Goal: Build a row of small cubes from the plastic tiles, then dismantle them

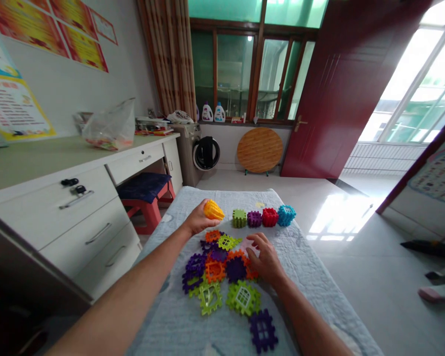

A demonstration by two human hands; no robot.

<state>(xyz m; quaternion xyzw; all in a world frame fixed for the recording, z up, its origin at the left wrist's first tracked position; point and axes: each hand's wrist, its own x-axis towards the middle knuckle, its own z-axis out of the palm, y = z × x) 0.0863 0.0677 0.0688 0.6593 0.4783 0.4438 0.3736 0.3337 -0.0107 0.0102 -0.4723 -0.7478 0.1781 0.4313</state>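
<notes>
My left hand [199, 221] is closed around a stack of yellow interlocking tiles [213, 210], held tilted at the far left of the cloth. My right hand [264, 257] hovers at the right edge of a loose pile, its fingers curved and apart. Under its fingertips lies a pale pink piece [246, 245]; I cannot tell whether they touch. Toothed square tiles make up the pile, among them a dark purple tile [236, 269], an orange tile [215, 271] and a green window tile [244, 297]. Nearest me is a purple window tile [263, 331].
Along the far side stand a green stack [239, 218], a purple stack [254, 219], a red stack [270, 217] and a blue stack [286, 215]. A pale blue cloth [170, 316] covers the table. A white desk [77, 193] and a red stool [148, 200] are to the left.
</notes>
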